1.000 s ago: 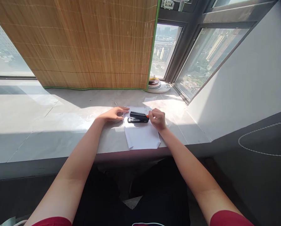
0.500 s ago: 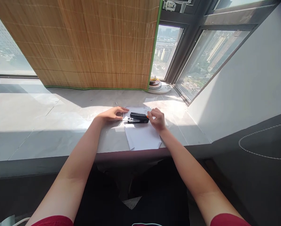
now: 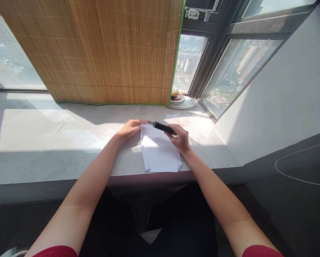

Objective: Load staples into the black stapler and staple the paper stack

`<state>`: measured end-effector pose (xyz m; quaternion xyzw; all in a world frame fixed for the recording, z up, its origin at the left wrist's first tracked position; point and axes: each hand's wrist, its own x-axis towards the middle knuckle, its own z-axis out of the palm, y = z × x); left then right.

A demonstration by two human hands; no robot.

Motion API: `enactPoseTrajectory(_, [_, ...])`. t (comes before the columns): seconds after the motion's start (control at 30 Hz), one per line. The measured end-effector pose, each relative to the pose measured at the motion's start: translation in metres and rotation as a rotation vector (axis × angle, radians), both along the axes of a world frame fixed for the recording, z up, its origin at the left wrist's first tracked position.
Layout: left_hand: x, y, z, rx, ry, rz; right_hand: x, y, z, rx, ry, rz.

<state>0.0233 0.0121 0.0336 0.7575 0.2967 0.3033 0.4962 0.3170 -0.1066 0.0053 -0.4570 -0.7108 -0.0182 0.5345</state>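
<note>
A black stapler (image 3: 164,127) with a silver front end and a bit of orange at its rear lies slantwise over the top part of the white paper (image 3: 162,155). My right hand (image 3: 179,137) is closed around its rear end. The silver front points left, close to the paper's upper left corner. At that corner, my left hand (image 3: 130,129) has its fingers and thumb closed on the paper's edge, the index finger almost reaching the stapler's front. Both lower corners of the paper look folded or creased.
The paper lies near the front edge of a pale tiled sill (image 3: 53,157). A bamboo blind (image 3: 109,53) hangs behind it. Stacked plates (image 3: 183,101) stand in the back right corner by the window (image 3: 224,78). A bead chain (image 3: 291,175) hangs at right.
The stapler was splayed apart at its jaws, lying across the paper; now its parts are together and it is tilted. My left hand has moved from the stapler's front to the paper's edge.
</note>
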Motion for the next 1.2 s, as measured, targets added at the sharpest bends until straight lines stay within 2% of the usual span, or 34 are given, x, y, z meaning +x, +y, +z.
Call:
enactPoseTrajectory(0.07, [0.010,-0.004,-0.001,-0.131,-0.184,0.028,0.000,-0.002,0.003,0.130,-0.048,0.002])
enactPoseTrajectory(0.17, [0.022,-0.009,0.000,-0.377,-0.315,-0.052,-0.001,-0.004,0.005,0.226,-0.169,0.061])
enactPoseTrajectory(0.23, [0.027,-0.012,0.001,-0.488,-0.319,-0.098,-0.002,-0.006,0.005,0.196,-0.259,0.076])
enactPoseTrajectory(0.37, [0.029,-0.014,0.001,-0.585,-0.314,-0.123,-0.005,-0.009,0.005,0.055,-0.399,0.094])
enactPoseTrajectory(0.47, [0.028,-0.012,-0.001,-0.615,-0.294,-0.152,-0.008,-0.011,0.005,0.022,-0.435,0.104])
enactPoseTrajectory(0.57, [0.027,-0.009,-0.004,-0.657,-0.266,-0.137,-0.011,-0.012,0.007,0.060,-0.387,0.075])
enactPoseTrajectory(0.67, [0.026,-0.005,-0.007,-0.661,-0.310,-0.074,-0.012,-0.011,0.010,0.087,-0.191,-0.014])
enactPoseTrajectory(0.73, [0.025,-0.003,-0.008,-0.624,-0.377,-0.022,-0.009,-0.009,0.011,0.019,-0.030,-0.045])
enactPoseTrajectory(0.83, [0.025,-0.003,-0.010,-0.579,-0.438,0.007,-0.004,-0.004,0.009,-0.176,0.074,0.044])
enactPoseTrajectory(1.0, [0.025,-0.005,-0.008,-0.554,-0.428,0.005,-0.004,0.000,0.004,-0.425,0.016,0.264])
enactPoseTrajectory(1.1, [0.026,-0.008,-0.006,-0.545,-0.441,0.003,-0.006,-0.001,0.007,-0.461,0.035,0.333])
enactPoseTrajectory(1.2, [0.029,-0.009,-0.005,-0.546,-0.440,-0.003,-0.009,0.001,0.013,-0.348,0.096,0.291])
